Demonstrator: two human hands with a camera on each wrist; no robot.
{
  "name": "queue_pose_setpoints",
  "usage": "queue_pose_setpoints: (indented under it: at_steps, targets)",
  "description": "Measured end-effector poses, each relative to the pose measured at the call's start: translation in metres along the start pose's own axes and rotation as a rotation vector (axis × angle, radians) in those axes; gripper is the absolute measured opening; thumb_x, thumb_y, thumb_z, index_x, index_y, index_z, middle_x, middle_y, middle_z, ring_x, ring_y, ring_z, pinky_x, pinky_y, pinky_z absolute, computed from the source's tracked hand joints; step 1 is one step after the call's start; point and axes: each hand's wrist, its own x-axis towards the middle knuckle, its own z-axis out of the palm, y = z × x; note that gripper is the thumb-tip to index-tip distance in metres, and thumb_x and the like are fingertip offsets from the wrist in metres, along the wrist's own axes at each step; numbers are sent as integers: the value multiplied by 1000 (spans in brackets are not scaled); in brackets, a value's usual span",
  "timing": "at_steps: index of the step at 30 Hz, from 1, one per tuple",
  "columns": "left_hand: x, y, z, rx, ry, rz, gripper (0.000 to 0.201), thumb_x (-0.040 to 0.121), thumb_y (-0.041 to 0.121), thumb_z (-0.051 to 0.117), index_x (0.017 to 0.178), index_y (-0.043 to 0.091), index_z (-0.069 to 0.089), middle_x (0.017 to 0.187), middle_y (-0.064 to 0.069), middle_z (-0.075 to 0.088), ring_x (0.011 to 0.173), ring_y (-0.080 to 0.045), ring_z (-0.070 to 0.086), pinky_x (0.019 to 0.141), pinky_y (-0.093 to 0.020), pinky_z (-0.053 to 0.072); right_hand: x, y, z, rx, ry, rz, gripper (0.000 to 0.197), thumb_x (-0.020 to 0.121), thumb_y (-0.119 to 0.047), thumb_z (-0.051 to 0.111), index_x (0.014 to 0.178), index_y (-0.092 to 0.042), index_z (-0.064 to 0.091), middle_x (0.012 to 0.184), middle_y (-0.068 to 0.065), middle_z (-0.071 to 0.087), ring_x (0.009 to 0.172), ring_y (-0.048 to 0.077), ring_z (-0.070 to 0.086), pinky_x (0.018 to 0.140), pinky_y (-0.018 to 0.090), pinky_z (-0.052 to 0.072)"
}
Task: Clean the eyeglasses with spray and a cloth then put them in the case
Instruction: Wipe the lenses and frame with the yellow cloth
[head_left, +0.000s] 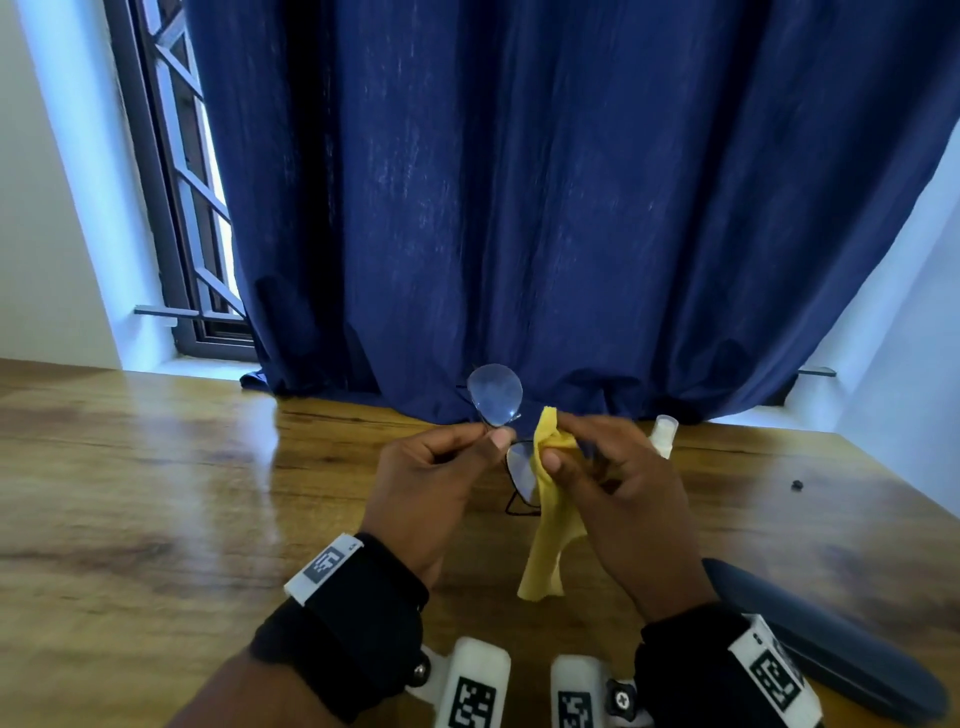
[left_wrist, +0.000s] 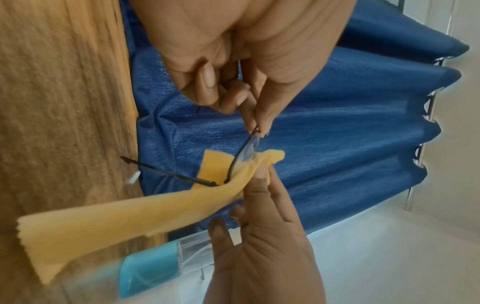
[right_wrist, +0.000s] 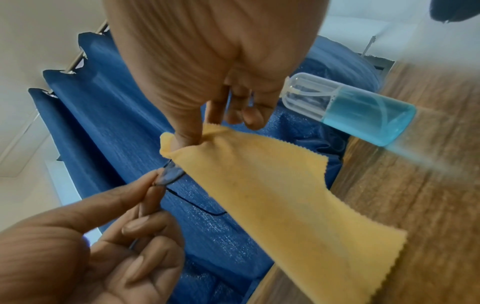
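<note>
A dark blue curtain (head_left: 571, 208) fills the upper centre of the head view, hanging down to a glossy wooden table (head_left: 156, 493) that spans the lower half of the frame. Just below the middle, the left hand (head_left: 431, 483) pinches the eyeglasses (head_left: 496, 397) between thumb and forefinger at the frame beside one lens, so that lens stands up above the fingers while the other points down toward the table. To the right of it, the right hand (head_left: 618, 499) pinches a yellow cloth (head_left: 548, 525) round the lower lens; the rest of the cloth hangs loose below the hand. In the right wrist view a spray bottle (right_wrist: 361, 111) with blue liquid stands on the table at the upper right, near the curtain's hem. A dark blue case (head_left: 826, 639) lies on the table at the lower right of the head view, beside the right wrist.
</note>
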Motion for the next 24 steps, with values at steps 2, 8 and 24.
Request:
queue_pose_setpoints:
  at_steps: [2, 8, 24]
  targets:
    - [1, -1, 0, -46, -5, -9, 12, 91, 16, 72, 97, 11, 82, 88, -1, 82, 78, -1, 73, 65, -11, 51, 0, -3, 2, -11, 32, -21, 39, 82, -38, 79, 117, -46, 64, 109, -19, 55, 90, 6, 57, 75, 23, 52]
    - [-6, -4, 6, -44, -68, 49, 13, 91, 10, 70, 96, 7, 81, 79, 2, 80, 68, 2, 69, 60, -10, 50, -2, -6, 4, 37, 34, 0, 35, 69, -51, 84, 97, -39, 67, 95, -14, 56, 78, 5, 55, 68, 24, 46]
    - [-4, -3, 4, 16, -68, 90, 13, 91, 10, 69, 92, 13, 81, 88, 1, 82, 81, -2, 74, 69, -14, 54, 1, -6, 3, 170, 64, 261, 52, 55, -50, 92, 91, -23, 66, 87, 4, 72, 72, 6, 61, 60, 15, 49]
